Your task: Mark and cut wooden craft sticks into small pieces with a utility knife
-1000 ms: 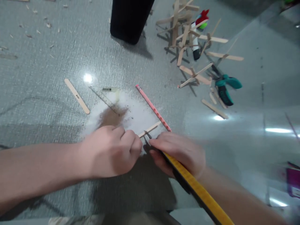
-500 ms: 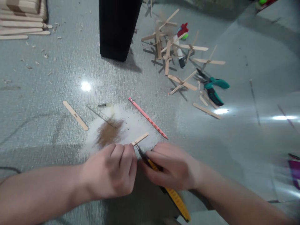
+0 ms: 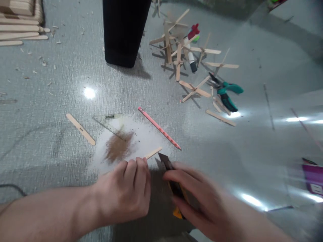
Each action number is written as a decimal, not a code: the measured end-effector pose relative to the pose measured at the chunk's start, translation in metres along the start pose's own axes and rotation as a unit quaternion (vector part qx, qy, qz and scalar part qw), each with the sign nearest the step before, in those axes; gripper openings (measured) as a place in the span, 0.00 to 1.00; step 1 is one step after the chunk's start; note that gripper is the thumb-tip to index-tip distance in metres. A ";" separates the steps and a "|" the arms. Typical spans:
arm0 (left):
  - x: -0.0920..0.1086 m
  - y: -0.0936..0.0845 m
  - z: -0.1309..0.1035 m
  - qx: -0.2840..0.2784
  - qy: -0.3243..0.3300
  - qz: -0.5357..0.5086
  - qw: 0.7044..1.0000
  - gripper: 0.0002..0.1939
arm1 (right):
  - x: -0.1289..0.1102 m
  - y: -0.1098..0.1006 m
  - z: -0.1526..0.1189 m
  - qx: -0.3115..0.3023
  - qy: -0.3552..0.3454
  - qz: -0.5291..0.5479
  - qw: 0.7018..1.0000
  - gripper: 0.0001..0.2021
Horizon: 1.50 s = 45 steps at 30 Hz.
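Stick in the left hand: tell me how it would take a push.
The stick is probably stiff, since its exposed end juts straight out of the left hand with no visible sag. Narrow and apparently wooden, it is likely light and might snap under a hard push. Gripped at one side only, its free end could well pivot.

Cool, fairly dim light seems to come from above — a round white glare burns on the table [image 3: 73,70] at left, and long bright streaks smear its right side. The black box [image 3: 124,33] and the crossed sticks [image 3: 194,90] throw soft shadows; a broader darkness spreads between the left hand [image 3: 128,191] and right hand [image 3: 195,193], the latter motion-blurred — the far-right edge looks stretched and hazy.
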<state>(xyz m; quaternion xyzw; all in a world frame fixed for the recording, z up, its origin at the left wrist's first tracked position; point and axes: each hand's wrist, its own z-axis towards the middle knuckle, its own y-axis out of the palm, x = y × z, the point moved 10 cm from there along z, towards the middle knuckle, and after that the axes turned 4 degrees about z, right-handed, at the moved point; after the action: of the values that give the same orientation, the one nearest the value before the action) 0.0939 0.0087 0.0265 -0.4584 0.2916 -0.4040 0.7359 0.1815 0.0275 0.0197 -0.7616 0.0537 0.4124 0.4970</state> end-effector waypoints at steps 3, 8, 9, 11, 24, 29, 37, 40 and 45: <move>0.003 0.000 -0.001 -0.008 -0.005 0.008 1.000 0.14 | 0.005 0.011 -0.009 0.049 0.050 0.001 0.998 0.14; 0.006 -0.001 -0.001 -0.013 0.002 0.025 1.000 0.13 | 0.004 0.016 -0.030 0.146 0.076 -0.087 0.983 0.19; 0.007 -0.001 -0.001 -0.017 0.008 0.025 1.000 0.14 | 0.003 0.019 -0.032 0.144 0.075 -0.089 0.983 0.20; 0.008 0.001 0.000 -0.022 0.016 0.027 0.999 0.15 | 0.000 0.023 -0.034 0.138 0.070 -0.093 0.984 0.22; 0.008 0.002 0.003 -0.018 0.019 0.037 0.999 0.15 | -0.004 0.030 -0.031 0.136 0.056 -0.083 0.986 0.25; 0.010 0.002 0.002 -0.019 0.020 0.036 0.999 0.15 | -0.004 0.030 -0.031 0.139 0.050 -0.087 0.985 0.26; 0.008 0.003 -0.001 -0.019 0.010 0.029 0.999 0.14 | -0.009 0.032 -0.029 0.125 0.047 -0.137 0.982 0.23; 0.001 0.003 0.001 -0.011 -0.011 0.029 0.999 0.13 | -0.008 0.035 -0.029 0.101 0.051 -0.156 0.981 0.23; -0.008 0.003 0.004 -0.007 -0.026 0.014 1.000 0.12 | -0.008 0.035 -0.027 0.098 0.046 -0.144 0.984 0.22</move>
<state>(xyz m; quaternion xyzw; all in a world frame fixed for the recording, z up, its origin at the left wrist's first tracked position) 0.0939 0.0185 0.0260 -0.4699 0.2812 -0.3794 0.7458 0.1751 -0.0141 0.0048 -0.7270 0.0066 0.2942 0.6204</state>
